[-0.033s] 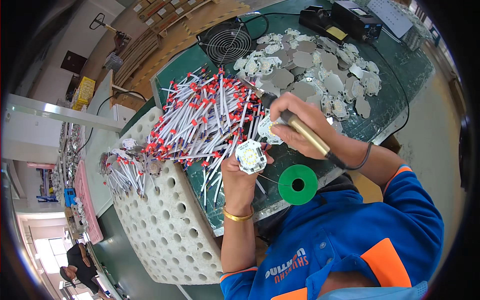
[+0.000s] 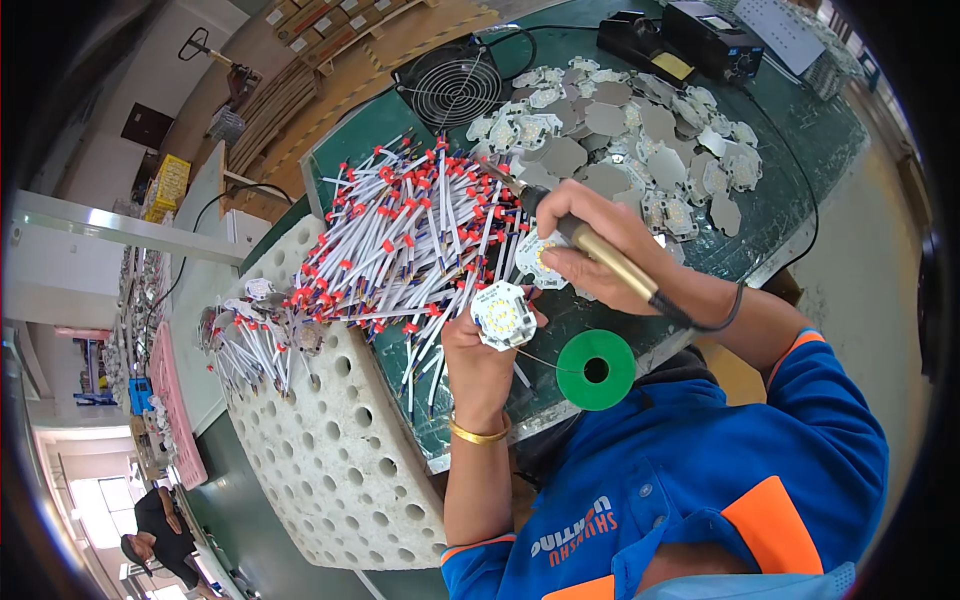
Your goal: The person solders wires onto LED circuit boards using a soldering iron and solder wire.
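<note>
My left hand [image 2: 475, 365] is closed on a white octagonal LED board [image 2: 502, 315], its face with yellowish chips turned up. A thin solder wire [image 2: 538, 358] runs from under that board to a green spool [image 2: 622, 370] at the table's front edge. My right hand [image 2: 615, 235] grips a soldering iron [image 2: 615, 265] by its gold and black handle, the tip pointing up and left over the wire pile. Beneath the right thumb lies a second LED board [image 2: 532, 258]; whether the hand touches it I cannot tell. Cut white wires [image 2: 410, 225] with red connectors are heaped to the left.
Many loose LED boards [image 2: 605, 118] cover the far right of the green table [image 2: 780, 190]. A fan [image 2: 455, 88] and a soldering station [image 2: 710, 45] stand behind. At left, a holed white foam slab [image 2: 330, 450] bears wired boards [image 2: 262, 335]. Another person [image 2: 160, 530] is far off.
My right hand and the rear of the soldering iron have shifted very slightly. The left hand and its board are practically still.
</note>
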`<state>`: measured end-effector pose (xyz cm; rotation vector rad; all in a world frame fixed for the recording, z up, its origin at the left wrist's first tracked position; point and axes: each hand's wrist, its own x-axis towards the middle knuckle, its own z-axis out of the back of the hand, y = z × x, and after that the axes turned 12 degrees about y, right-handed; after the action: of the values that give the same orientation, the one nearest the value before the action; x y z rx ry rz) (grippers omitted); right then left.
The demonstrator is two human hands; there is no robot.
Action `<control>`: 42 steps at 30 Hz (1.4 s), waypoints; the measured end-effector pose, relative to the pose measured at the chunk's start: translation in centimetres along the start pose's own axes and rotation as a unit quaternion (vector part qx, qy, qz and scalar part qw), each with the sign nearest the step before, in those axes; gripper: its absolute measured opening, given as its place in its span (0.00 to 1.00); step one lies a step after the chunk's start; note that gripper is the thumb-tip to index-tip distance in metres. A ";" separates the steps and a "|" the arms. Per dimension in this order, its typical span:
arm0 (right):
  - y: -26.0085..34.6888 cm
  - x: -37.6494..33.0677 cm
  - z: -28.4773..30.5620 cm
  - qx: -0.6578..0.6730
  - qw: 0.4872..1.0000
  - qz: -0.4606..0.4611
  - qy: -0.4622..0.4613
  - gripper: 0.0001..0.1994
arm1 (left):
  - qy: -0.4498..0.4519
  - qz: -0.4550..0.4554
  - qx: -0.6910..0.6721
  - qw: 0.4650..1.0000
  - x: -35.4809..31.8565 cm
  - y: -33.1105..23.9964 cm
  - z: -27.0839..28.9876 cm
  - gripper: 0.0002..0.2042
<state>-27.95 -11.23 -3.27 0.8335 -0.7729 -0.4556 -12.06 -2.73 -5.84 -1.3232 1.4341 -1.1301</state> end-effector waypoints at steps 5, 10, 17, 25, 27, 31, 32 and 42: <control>0.9 0.2 0.7 0.190 0.964 -0.171 0.077 0.12 | 0.000 -0.054 0.030 0.998 0.0 0.0 0.1 0.10; 0.3 -0.3 0.2 0.134 0.982 -0.102 0.084 0.12 | 0.008 -0.026 -0.022 0.999 -0.3 0.3 0.4 0.08; 0.3 -0.5 0.3 0.080 0.993 -0.084 0.027 0.13 | -0.043 0.020 -0.101 0.994 0.2 -0.9 -0.5 0.08; -1.1 -0.2 -0.3 0.025 1.000 0.009 0.016 0.13 | -0.004 0.041 -0.020 0.999 0.4 -1.5 0.1 0.11; -1.0 -0.2 -0.3 0.033 0.999 0.042 -0.002 0.13 | -0.006 0.035 -0.019 0.999 0.4 -1.4 0.1 0.11; -0.5 -0.1 -0.4 0.027 0.998 -0.020 0.058 0.14 | 0.007 0.024 -0.004 1.000 0.2 -1.1 0.6 0.10; -0.7 -0.1 -0.6 0.019 0.999 0.019 0.044 0.14 | 0.008 0.025 -0.005 1.000 0.2 -1.1 0.6 0.10; -0.8 0.3 -0.9 0.021 0.997 0.013 0.074 0.14 | 0.005 0.032 0.067 0.997 0.3 -1.2 1.1 0.06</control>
<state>-27.16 -11.47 -4.16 0.8843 -0.6578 -0.3508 -10.74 -3.10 -4.92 -1.1712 1.3749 -1.1705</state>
